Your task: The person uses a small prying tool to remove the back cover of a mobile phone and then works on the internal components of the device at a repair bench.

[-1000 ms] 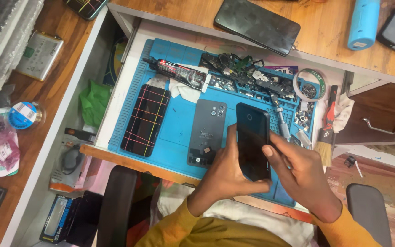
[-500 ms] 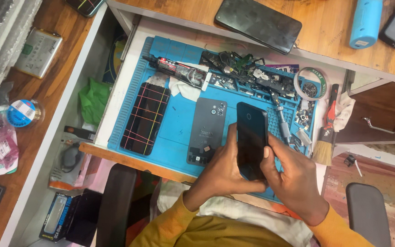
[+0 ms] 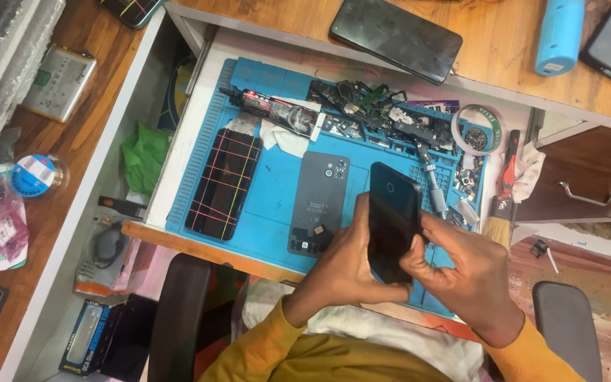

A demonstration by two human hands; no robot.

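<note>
Free room: bare blue mat [image 3: 277, 191] between the cracked screen [image 3: 223, 182] and the grey phone back [image 3: 319, 203], a narrow open lane. Mat's far edge is blocked by the glue tube [image 3: 277, 112], white cloth [image 3: 282, 138] and a heap of small parts [image 3: 383, 113]. Right side is crowded: tape roll [image 3: 476, 129], screwdriver [image 3: 433, 187], brush [image 3: 501, 198]. Both hands, left hand [image 3: 344, 265] and right hand [image 3: 464, 272], with the black phone [image 3: 392, 221], fill the near right corner. The wooden desktop beyond has a gap between the dark phone [image 3: 395, 30] and the blue cylinder [image 3: 560, 32].
</note>
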